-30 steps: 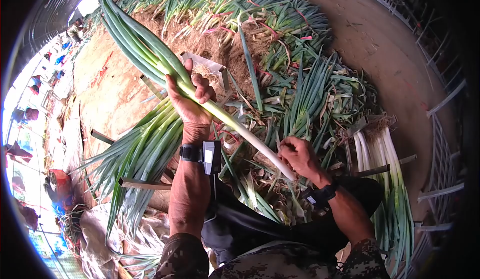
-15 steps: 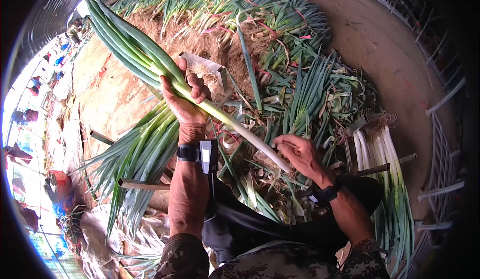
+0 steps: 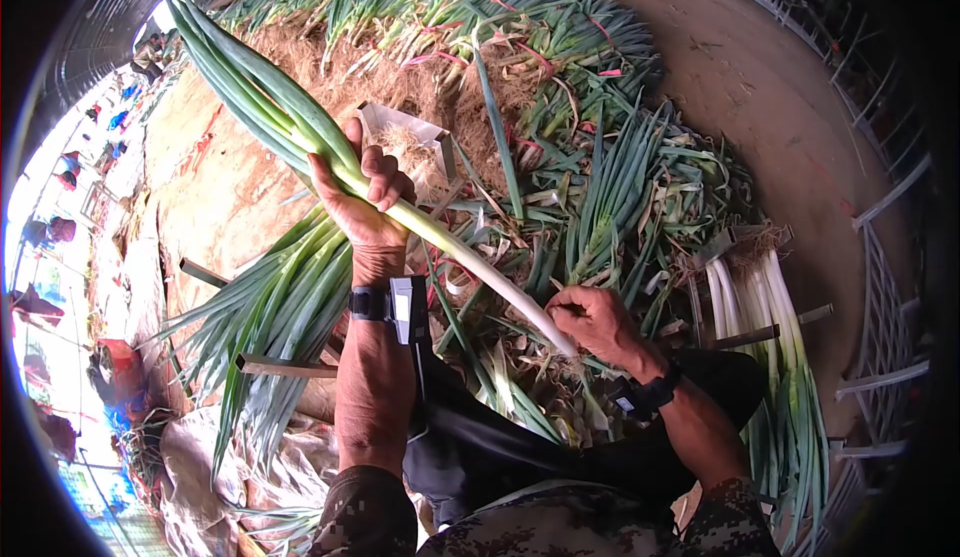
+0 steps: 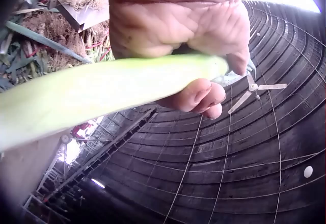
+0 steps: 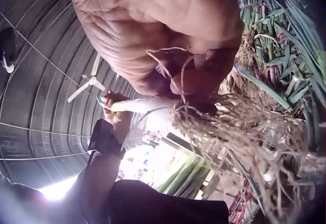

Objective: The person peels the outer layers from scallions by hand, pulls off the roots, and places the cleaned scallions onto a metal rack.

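Observation:
A long green onion point(image 3: 470, 257) slants across the middle of the head view, leaves up left, white root end low at right. My left hand point(image 3: 362, 189) grips it around the pale green part, fingers curled over the stalk, as the left wrist view shows from beneath point(image 4: 178, 35). At the root end, my right hand point(image 3: 600, 325) has its thumb and fingers curled in and pinches there. Thin roots point(image 5: 244, 132) spread below the right fingers, and a root strand loops up between them. The fingertips' exact contact is partly hidden.
A bunch of green onions point(image 3: 290, 297) lies left of my left forearm, beside a metal bar point(image 3: 285, 366). Stripped white-stemmed onions point(image 3: 775, 327) rest on a rack at right. Loose leaves point(image 3: 640, 197) and bundled onions with roots point(image 3: 480, 17) are heaped ahead.
My left hand has drifted left with the green onion. The right hand loosened and lifted off the stalk half a second ago, then came back with fingers curled at the root end.

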### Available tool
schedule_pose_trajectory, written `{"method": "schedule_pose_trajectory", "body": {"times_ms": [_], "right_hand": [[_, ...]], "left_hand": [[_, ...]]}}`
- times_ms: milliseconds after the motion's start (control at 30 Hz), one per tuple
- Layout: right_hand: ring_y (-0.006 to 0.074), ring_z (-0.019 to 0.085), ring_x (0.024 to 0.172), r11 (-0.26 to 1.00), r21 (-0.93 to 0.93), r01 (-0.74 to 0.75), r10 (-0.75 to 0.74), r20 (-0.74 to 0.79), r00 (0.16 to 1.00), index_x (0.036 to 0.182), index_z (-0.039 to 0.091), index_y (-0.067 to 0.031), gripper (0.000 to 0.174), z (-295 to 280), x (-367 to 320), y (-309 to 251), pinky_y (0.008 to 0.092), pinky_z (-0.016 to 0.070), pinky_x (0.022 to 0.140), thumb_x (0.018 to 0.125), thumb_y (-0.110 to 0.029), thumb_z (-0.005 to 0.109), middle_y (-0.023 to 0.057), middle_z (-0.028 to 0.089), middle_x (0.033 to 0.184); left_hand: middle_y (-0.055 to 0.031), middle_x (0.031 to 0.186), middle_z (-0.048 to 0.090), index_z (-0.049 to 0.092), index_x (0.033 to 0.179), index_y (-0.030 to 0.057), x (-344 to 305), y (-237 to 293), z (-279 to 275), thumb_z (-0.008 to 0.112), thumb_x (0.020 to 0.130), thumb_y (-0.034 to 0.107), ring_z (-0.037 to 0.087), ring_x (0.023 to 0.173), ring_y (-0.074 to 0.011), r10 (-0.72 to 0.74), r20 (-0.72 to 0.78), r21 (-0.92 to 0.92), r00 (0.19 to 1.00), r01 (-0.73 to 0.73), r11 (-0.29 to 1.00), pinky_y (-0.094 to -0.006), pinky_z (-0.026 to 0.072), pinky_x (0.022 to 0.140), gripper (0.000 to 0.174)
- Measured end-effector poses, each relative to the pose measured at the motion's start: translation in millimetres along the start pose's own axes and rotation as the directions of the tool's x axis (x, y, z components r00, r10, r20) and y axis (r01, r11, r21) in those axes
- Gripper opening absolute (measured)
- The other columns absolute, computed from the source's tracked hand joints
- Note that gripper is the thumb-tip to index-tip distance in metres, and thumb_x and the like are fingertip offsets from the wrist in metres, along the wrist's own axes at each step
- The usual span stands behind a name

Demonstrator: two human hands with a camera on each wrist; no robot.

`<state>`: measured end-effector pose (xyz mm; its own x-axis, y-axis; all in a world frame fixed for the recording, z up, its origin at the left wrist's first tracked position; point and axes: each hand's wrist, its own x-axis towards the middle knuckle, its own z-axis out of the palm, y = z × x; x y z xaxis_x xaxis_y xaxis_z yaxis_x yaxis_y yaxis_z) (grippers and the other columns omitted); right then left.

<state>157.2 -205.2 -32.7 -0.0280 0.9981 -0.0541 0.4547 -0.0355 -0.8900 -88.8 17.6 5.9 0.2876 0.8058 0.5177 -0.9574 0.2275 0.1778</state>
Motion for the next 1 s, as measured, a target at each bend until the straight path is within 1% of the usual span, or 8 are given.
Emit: {"method": "schedule_pose_trajectory", "body": {"times_ms": [167, 300, 433, 533, 633, 700, 900, 1000], "right_hand": [[0.0194, 0.072, 0.073, 0.984, 0.115, 0.139, -0.119, -0.164, 0.979, 0.112, 0.066, 0.0009, 0.034, 10, 1, 3, 0.0313, 0.0561, 0.065, 0.090, -0.024, 0.071, 0.0127, 0.073, 0.082], [0.0188, 0.070, 0.067, 0.928, -0.306, 0.211, -0.249, -0.092, 0.964, 0.116, 0.064, -0.0019, 0.043, 21, -1, 11, 0.0333, 0.0552, 0.059, 0.087, -0.032, 0.076, 0.0069, 0.071, 0.077], [0.0110, 0.065, 0.061, 0.991, 0.079, 0.108, -0.114, 0.073, 0.991, 0.107, 0.066, -0.0008, 0.025, 19, 0, -16, 0.0280, 0.0521, 0.055, 0.091, -0.018, 0.073, 0.0047, 0.067, 0.072], [0.0069, 0.061, 0.060, 0.961, 0.274, 0.043, -0.064, 0.070, 0.995, 0.108, 0.066, -0.0002, 0.020, 16, 3, -26, 0.0245, 0.0502, 0.054, 0.092, -0.012, 0.070, 0.0008, 0.064, 0.071], [0.0060, 0.059, 0.060, 0.944, 0.314, 0.097, -0.107, 0.013, 0.994, 0.111, 0.067, 0.0004, 0.022, 9, 7, -27, 0.0229, 0.0490, 0.055, 0.091, -0.009, 0.069, -0.0008, 0.063, 0.071], [0.0061, 0.057, 0.061, 0.942, 0.301, 0.151, -0.149, -0.029, 0.988, 0.110, 0.066, 0.0013, 0.021, 9, 7, -25, 0.0228, 0.0482, 0.055, 0.092, -0.009, 0.068, -0.0006, 0.062, 0.072], [0.0058, 0.054, 0.060, 0.898, 0.433, 0.079, -0.085, -0.005, 0.996, 0.111, 0.063, 0.0033, 0.023, 12, -9, -12, 0.0224, 0.0450, 0.054, 0.095, -0.013, 0.064, 0.0012, 0.061, 0.077], [0.0048, 0.053, 0.058, 0.885, 0.464, 0.031, -0.064, 0.056, 0.996, 0.109, 0.063, 0.0027, 0.024, 10, -17, -6, 0.0211, 0.0418, 0.051, 0.095, -0.016, 0.066, 0.0004, 0.059, 0.071]], "left_hand": [[-0.0075, 0.078, 0.056, 0.055, 0.130, -0.0027, 0, 0, 1, 0.054, 0.098, 0.052, 0.046, 0.056, -0.0108, 0.040, -0.036, 0.090, 0.999, -0.036, 0.995, -0.0215, 0.0400, 0.043, 0.063], [-0.0085, 0.086, 0.063, 0.056, 0.128, -0.0015, 0, -8, 8, 0.051, 0.097, 0.057, 0.056, 0.063, -0.0149, 0.133, -0.183, 0.250, 0.974, -0.085, 0.965, -0.0258, 0.0448, 0.047, 0.067], [-0.0027, 0.072, 0.063, 0.057, 0.124, 0.0002, -11, -43, 31, 0.052, 0.096, 0.060, 0.064, 0.070, -0.0223, 0.020, -0.270, 0.328, 0.963, 0.072, 0.942, -0.0354, 0.0534, 0.069, 0.066], [-0.0109, 0.079, 0.068, 0.056, 0.123, -0.0032, -29, -71, 47, 0.052, 0.100, 0.044, 0.068, 0.092, -0.0315, -0.222, -0.140, 0.539, 0.965, 0.262, 0.801, -0.0431, 0.0504, 0.094, 0.053], [-0.0191, 0.104, 0.071, 0.061, 0.121, -0.0082, -58, -89, 63, 0.066, 0.094, 0.033, 0.065, 0.108, -0.0323, -0.688, -0.291, 0.598, 0.665, 0.687, 0.412, -0.0424, 0.0508, 0.099, 0.050], [-0.0204, 0.116, 0.067, 0.060, 0.126, -0.0060, -65, -104, 58, 0.073, 0.089, 0.031, 0.063, 0.113, -0.0306, -0.744, -0.167, 0.712, 0.647, 0.601, 0.363, -0.0412, 0.0492, 0.100, 0.053], [-0.0181, 0.123, 0.064, 0.029, 0.151, -0.0036, -48, -88, 51, 0.076, 0.087, 0.034, 0.062, 0.111, -0.0232, -0.582, -0.069, 0.647, 0.810, 0.480, 0.592, -0.0359, 0.0508, 0.095, 0.088], [-0.0162, 0.118, 0.067, 0.046, 0.135, 0.0008, -18, -66, 28, 0.065, 0.094, 0.042, 0.065, 0.095, -0.0208, -0.242, -0.173, 0.515, 0.955, 0.297, 0.804, -0.0375, 0.0536, 0.087, 0.061]]}}
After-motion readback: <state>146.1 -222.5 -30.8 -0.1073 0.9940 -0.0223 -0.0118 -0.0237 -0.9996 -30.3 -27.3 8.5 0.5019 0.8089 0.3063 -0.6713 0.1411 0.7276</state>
